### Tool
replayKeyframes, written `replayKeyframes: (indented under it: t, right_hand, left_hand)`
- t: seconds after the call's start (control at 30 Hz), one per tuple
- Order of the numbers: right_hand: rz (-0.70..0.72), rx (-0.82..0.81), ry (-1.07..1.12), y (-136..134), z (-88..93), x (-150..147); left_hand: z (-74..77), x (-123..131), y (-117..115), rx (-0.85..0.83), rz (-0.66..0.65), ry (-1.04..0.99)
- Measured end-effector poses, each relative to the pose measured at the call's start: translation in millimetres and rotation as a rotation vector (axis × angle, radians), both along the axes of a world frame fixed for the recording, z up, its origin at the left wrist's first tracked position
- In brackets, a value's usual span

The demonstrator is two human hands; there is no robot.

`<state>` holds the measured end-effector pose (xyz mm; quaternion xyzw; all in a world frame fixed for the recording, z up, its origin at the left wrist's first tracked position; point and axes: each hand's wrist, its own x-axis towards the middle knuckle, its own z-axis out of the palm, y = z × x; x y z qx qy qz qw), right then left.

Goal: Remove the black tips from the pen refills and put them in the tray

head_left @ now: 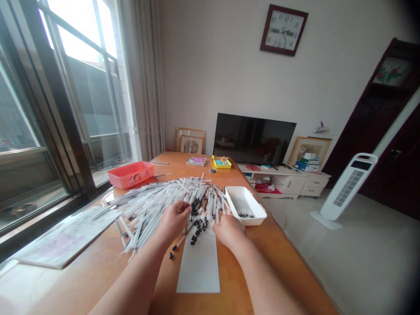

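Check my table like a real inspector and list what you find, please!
surface: wooden table with a white paper strip
job's things: heap of white pens, small black pieces, white tray holding some pens
clutter: red plastic tray, yellow box, booklet
grippers: left hand over the heap, right hand beside the white tray
cables: faint floor line, maybe a cord
surroundings: window, TV, wall clock, tower fan

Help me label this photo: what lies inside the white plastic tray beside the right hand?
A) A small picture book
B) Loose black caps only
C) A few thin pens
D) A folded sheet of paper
C: the white plastic tray beside the right hand holds a few thin pens lying side by side, dark tips toward its front end.
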<state>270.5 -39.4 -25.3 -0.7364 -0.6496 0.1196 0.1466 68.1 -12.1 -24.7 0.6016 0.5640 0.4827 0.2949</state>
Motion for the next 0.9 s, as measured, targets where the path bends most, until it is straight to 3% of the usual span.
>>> replayKeyframes:
  t: [0.2,0.43,0.57,0.73,0.9]
  right_hand:
    - [-0.006,0.045,0.056,-7,8.5,7]
    - [0.003,0.169,0.192,-9,8.7,8]
    - [-0.008,0.195,0.219,-8,7.4,7]
    - [0.013,0.24,0.254,-8,8.8,5]
    - [0.013,0.284,0.297,-7,8.5,6]
  left_hand:
    - [7.1,3,-5,0.003,0.016,-0.03]
    - [6.8,0,-13,-0.041,-0.112,0.55]
    - [6.1,-2,-16,-0.025,-0.111,0.795]
    - [3.9,2,-14,0.035,-0.083,0.977]
    - [0.2,7,-12,0.05,-0.018,0.986]
